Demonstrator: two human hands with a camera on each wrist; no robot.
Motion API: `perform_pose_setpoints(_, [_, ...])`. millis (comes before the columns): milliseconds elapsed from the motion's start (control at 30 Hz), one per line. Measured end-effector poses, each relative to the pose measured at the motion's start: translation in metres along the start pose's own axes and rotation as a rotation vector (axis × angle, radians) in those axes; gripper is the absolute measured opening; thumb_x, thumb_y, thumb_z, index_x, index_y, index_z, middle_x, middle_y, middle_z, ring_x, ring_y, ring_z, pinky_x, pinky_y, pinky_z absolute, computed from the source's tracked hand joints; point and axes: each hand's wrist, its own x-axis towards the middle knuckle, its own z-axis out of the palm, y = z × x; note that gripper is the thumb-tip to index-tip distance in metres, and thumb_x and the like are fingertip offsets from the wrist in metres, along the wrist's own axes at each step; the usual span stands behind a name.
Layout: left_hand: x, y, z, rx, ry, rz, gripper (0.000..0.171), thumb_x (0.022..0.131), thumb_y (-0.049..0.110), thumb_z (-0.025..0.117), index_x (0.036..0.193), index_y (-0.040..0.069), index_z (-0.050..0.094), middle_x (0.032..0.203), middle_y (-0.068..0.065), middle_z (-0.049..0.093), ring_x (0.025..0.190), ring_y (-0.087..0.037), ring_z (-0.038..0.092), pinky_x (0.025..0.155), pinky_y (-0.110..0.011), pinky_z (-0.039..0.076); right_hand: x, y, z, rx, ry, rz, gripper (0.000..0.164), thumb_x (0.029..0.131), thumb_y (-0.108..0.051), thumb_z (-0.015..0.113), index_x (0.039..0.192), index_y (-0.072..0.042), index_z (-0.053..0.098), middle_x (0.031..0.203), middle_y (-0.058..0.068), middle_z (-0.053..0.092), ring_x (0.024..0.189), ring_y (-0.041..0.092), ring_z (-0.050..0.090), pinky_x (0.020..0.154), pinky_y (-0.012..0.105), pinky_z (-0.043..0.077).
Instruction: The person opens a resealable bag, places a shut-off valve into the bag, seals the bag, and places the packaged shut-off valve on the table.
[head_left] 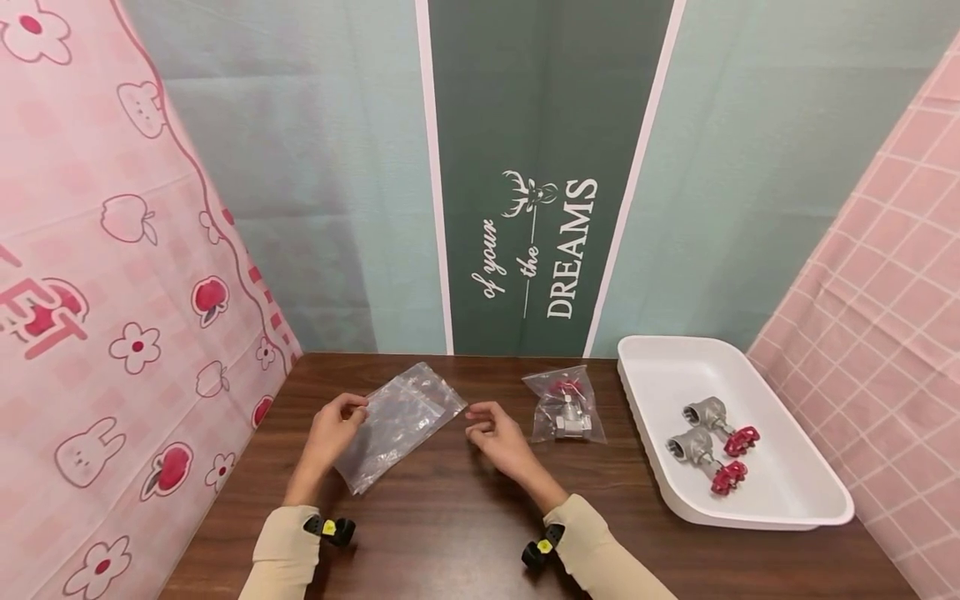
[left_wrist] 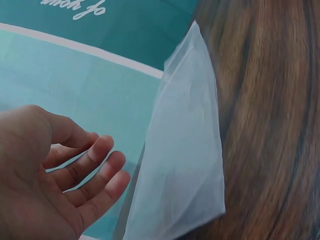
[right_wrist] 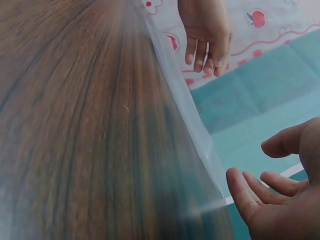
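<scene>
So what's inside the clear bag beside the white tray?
The clear bag holds a metal valve with a red handwheel, seen through the plastic. The valve's underside, facing the table, is hidden.

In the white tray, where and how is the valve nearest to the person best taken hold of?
Probably pinch the slim neck between metal body and red handwheel, from above: this valve lies on its side, the tray's walls surround it, and the other valve lies close behind.

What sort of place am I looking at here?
Probably an indoor workspace: a brown table backed by printed cloth, with clear plastic bags and a white tray of red-handled valves.
</scene>
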Motion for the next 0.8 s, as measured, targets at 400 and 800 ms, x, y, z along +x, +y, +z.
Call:
perform_pose_setpoints(400, [0.0, -0.01, -0.005, 0.04, 0.064, -0.041, 0.02, 0.102, 0.007, 0.062, 0.117, -0.001, 0.072, 0.107, -0.019, 0.075, 0.098, -0.027, 0.068, 0.081, -0.031, 0.05, 0.008, -0.003, 0.02, -0.021, -0.086, 0.025, 0.043, 0.096, -0.001, 0.068, 0.136, 0.009, 0.054, 0.132, 0.031, 0.067, 0.108, 0.038, 0.075, 0.081, 0.026, 0.059])
perform_pose_setpoints(800, [-0.001, -0.017, -0.004, 0.069, -0.035, -0.055, 0.035, 0.103, 0.008, 0.061, 0.135, -0.007, 0.061, 0.129, -0.031, 0.066, 0.122, -0.045, 0.065, 0.105, -0.058, 0.052, 0.02, 0.005, 0.036, 0.016, -0.093, 0.073, 0.051, 0.097, -0.003, 0.068, 0.14, 0.014, 0.047, 0.149, 0.037, 0.054, 0.116, 0.041, 0.072, 0.087, 0.035, 0.063])
